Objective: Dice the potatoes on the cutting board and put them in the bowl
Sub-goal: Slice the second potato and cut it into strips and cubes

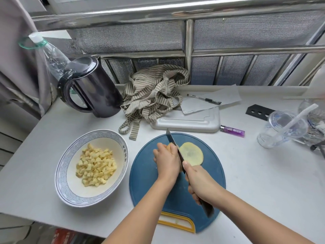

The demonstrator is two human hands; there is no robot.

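White counter [255, 173] under mesh-backed railing [189, 50]. Left hand [166, 160] curled over potato [169, 146] on board [146, 176]. Right hand [200, 184] grips knife [169, 137]. Bowl [70, 152] left, holds dice [95, 166]. Kettle [93, 88] behind.

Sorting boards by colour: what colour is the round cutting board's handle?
Yellow handle on the blue cutting board, seen in the head view.

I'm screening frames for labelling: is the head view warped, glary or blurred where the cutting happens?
Head view: wide-angle warp bends the metal railing and table edge; light soft, shadows faint; slight sheen on the kettle; the knife, left hand, right hand and potato slice on the cutting board look sharp.
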